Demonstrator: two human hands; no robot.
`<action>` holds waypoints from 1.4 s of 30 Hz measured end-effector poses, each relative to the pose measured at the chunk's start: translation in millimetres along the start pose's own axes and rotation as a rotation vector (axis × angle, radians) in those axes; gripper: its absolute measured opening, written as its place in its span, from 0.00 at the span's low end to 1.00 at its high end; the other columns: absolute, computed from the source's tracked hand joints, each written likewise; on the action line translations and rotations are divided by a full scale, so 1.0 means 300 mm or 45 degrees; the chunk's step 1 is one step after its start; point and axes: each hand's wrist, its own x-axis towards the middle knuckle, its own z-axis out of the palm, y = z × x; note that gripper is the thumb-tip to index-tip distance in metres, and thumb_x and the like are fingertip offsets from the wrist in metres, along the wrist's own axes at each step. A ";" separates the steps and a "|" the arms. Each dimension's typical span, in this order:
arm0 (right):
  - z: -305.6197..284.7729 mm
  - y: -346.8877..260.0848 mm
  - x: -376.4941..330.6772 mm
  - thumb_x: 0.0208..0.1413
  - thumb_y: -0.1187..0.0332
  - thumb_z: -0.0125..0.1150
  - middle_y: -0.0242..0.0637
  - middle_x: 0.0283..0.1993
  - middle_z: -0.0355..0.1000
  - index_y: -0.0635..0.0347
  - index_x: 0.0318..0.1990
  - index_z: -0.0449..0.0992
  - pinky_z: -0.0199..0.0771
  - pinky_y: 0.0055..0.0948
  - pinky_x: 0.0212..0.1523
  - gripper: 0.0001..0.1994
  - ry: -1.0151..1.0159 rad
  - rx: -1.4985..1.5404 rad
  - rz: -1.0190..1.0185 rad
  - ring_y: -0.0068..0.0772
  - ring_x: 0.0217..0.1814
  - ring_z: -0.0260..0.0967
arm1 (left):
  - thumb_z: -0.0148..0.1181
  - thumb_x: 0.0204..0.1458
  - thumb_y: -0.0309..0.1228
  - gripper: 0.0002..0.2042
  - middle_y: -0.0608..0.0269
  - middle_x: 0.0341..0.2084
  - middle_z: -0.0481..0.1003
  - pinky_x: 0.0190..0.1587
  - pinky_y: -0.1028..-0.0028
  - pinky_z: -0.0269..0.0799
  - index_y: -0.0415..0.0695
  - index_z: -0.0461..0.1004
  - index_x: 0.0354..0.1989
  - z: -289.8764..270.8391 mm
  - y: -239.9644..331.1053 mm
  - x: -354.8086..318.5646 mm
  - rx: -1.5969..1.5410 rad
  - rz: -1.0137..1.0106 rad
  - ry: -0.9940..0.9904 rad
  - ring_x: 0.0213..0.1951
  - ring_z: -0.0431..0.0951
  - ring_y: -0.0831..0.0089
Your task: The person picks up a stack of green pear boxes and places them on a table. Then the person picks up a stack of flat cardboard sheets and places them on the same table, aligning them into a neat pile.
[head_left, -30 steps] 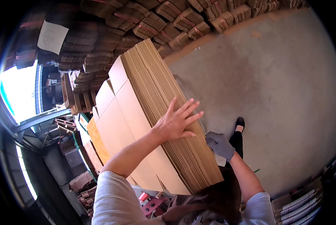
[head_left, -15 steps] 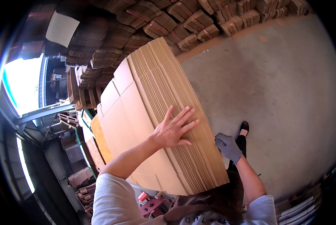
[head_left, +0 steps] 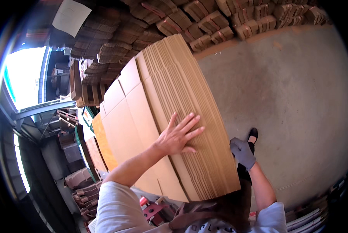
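Dozens of cartons [head_left: 166,93] fill mid-view, likely stiff, heavy together, best held by both outer faces; your left hand [head_left: 177,136] lies spread-fingered across their edges; at four o'clock, your gloved right hand [head_left: 242,152] is curled, its pinch unclear.

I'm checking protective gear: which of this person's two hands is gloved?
The right hand, in a grey glove beside the cardboard stack; the left hand, spread on that stack, is bare.

Tan cardboard stack [head_left: 174,93], layers tight; near end seemingly uneven.
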 end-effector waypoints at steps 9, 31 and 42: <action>-0.028 0.033 0.004 0.63 0.73 0.56 0.38 0.22 0.64 0.65 0.34 0.72 0.63 0.28 0.26 0.06 -0.001 0.029 -0.028 0.24 0.22 0.60 | 0.54 0.49 0.70 0.49 0.52 0.77 0.47 0.72 0.32 0.32 0.55 0.54 0.76 -0.018 -0.037 0.035 -0.005 -0.056 -0.048 0.78 0.45 0.53; -0.030 -0.032 0.006 0.62 0.73 0.57 0.38 0.24 0.67 0.64 0.33 0.72 0.66 0.30 0.29 0.06 -0.049 0.013 0.044 0.27 0.23 0.63 | 0.55 0.47 0.71 0.50 0.55 0.78 0.44 0.71 0.31 0.38 0.63 0.48 0.77 -0.027 -0.027 0.197 -0.049 0.047 -0.036 0.78 0.45 0.55; -0.021 -0.003 -0.001 0.62 0.69 0.59 0.41 0.25 0.69 0.62 0.35 0.74 0.70 0.34 0.32 0.06 -0.036 -0.058 -0.011 0.34 0.26 0.68 | 0.56 0.46 0.70 0.50 0.55 0.78 0.43 0.72 0.32 0.39 0.64 0.47 0.77 -0.035 -0.002 0.324 -0.067 0.129 -0.091 0.78 0.43 0.59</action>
